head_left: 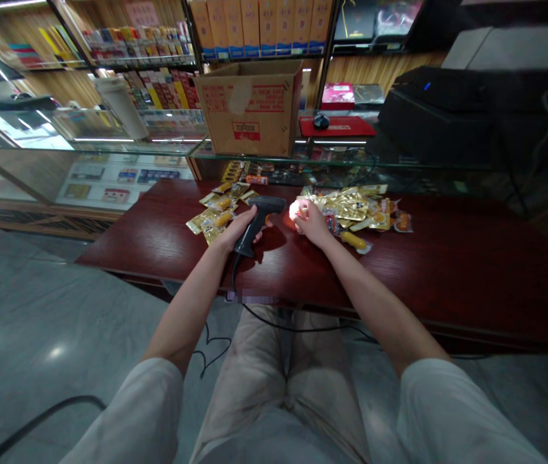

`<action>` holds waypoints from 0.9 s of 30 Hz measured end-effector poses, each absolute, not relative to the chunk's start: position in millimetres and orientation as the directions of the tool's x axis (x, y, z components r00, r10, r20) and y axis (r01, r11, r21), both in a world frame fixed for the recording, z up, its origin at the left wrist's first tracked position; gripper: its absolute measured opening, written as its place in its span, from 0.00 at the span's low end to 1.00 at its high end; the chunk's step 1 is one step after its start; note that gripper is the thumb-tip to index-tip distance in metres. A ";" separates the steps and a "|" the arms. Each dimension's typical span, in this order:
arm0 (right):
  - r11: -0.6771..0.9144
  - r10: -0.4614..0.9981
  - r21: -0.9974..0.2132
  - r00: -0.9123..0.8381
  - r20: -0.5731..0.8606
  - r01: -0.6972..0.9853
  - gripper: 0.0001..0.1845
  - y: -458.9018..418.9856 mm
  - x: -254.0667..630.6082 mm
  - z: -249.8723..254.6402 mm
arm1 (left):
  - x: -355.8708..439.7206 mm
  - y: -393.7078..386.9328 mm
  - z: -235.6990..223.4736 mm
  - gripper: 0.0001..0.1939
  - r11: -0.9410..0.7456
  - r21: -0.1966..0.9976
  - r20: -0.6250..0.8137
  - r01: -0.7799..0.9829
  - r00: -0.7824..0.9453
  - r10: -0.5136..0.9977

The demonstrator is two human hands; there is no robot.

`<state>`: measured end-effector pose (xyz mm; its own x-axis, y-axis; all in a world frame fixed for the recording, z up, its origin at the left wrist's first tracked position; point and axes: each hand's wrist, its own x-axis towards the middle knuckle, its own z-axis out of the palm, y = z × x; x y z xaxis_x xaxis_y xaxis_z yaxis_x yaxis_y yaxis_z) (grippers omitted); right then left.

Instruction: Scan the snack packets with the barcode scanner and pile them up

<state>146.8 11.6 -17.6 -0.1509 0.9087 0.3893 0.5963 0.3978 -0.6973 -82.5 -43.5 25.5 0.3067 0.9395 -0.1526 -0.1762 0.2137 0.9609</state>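
Observation:
My left hand (239,229) is wrapped round the grip of a black barcode scanner (260,219), whose head points right. Its red light falls on a small snack packet (297,210) pinched in my right hand (310,222), just in front of the scanner head. A small pile of gold snack packets (219,211) lies left of the scanner on the dark red table (447,270). A larger heap of gold and orange packets (355,209) lies right of my right hand.
A cardboard box (250,106) stands on the glass counter (109,138) behind the table, with a mouse on a red pad (336,125) and a black machine (438,109) to its right. The scanner's black cable (274,322) hangs over the table's near edge. Shelves of goods fill the back wall.

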 end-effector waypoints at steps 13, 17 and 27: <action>0.222 0.882 -0.176 -0.120 0.455 0.959 0.18 -6.2 151.3 1.3 | -95.6 -29.6 22.6 0.23 0.151 0.965 -0.150 -0.213 0.021 0.988; 0.242 0.870 -0.205 -0.119 0.478 0.948 0.18 -0.5 154.7 2.0 | -94.3 -32.3 27.6 0.19 0.106 0.972 -0.113 -0.211 -0.022 0.993; 0.459 0.852 -0.158 -0.382 0.358 0.874 0.22 -8.9 143.3 -5.1 | -97.2 -35.0 46.9 0.27 0.030 0.948 -0.070 -0.318 -0.116 0.991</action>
<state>143.3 -8.9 -5.1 -0.3823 0.8520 0.3577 0.8743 0.4589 -0.1584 -97.2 -35.0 46.9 -0.1160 0.9908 -0.0701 -0.3178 0.0298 0.9477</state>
